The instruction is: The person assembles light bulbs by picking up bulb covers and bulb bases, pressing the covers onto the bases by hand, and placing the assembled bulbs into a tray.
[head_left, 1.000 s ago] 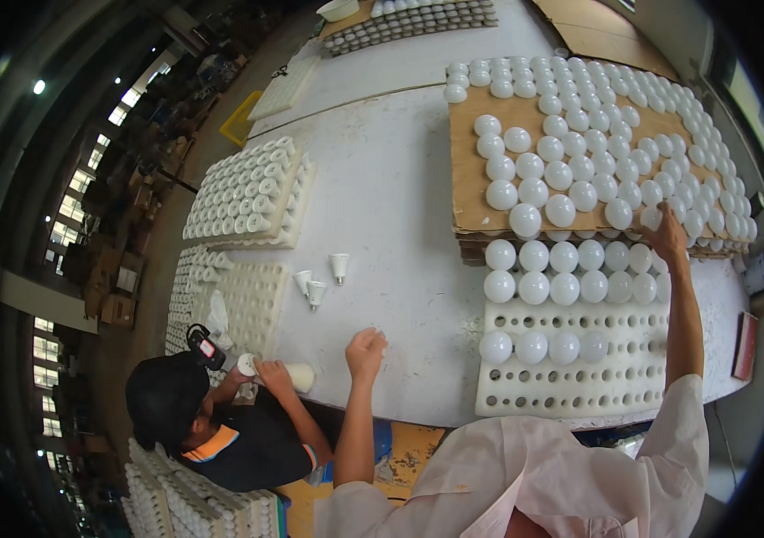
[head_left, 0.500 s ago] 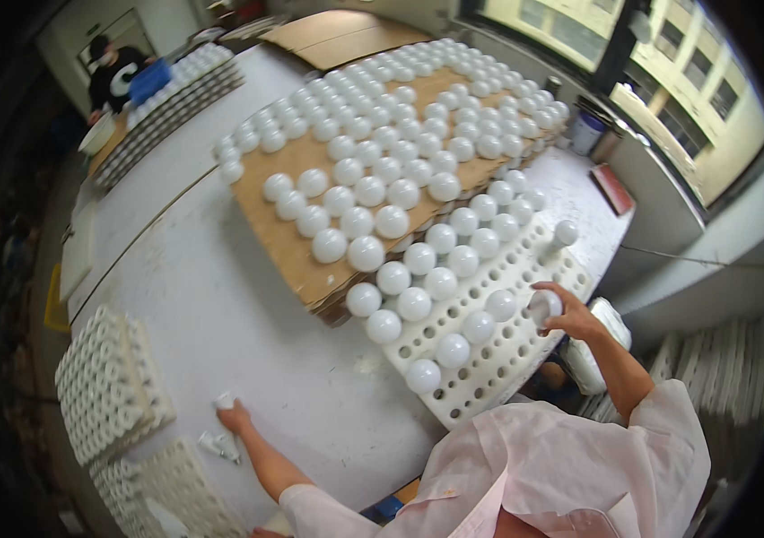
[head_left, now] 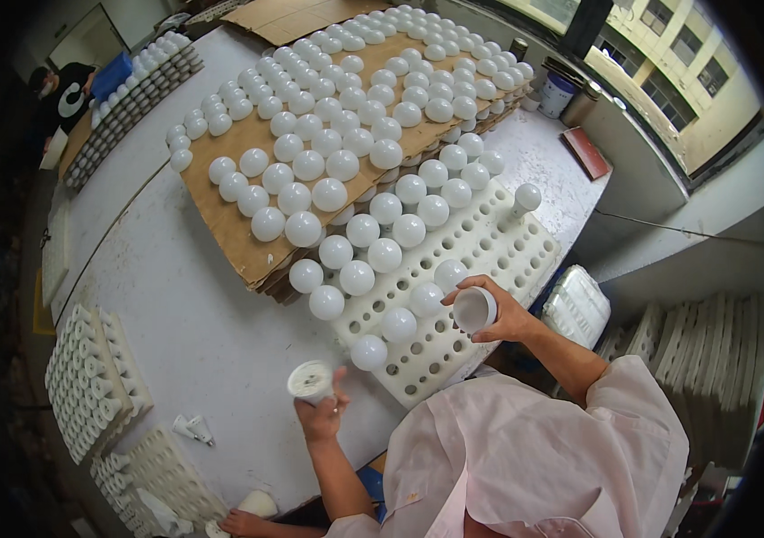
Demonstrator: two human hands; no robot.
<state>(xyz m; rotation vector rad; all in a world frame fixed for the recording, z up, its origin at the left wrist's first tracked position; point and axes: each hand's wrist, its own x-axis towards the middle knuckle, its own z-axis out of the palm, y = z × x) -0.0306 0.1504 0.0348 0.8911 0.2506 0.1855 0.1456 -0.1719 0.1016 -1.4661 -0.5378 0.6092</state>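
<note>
While the left hand curls its fingers around a white bulb base, a ribbed cone whose wide round mouth faces upward, it hovers over the bare grey worktop near the front edge. The right hand grips a smooth, matte white dome between thumb and fingers, its open circular rim turned toward the camera, above the near right corner of a white foam tray. That tray is a thick slab pierced with rows of round holes; frosted white globes stand in its far rows, and one lone bulb stands at its far right corner. Just beyond, touching the tray's long side, a stack of brown corrugated cardboard sheets carries many more round white globes in loose rows, running toward the far edge of the worktop. At the left edge lie moulded white trays packed with cone-shaped bases, and a few loose bases lie on the worktop beside them. Another person's hand rests by a white cup-like piece at the front left corner. The wearer's sleeves are pale pink, thin fabric. A person in black stands at the far left corner.
</note>
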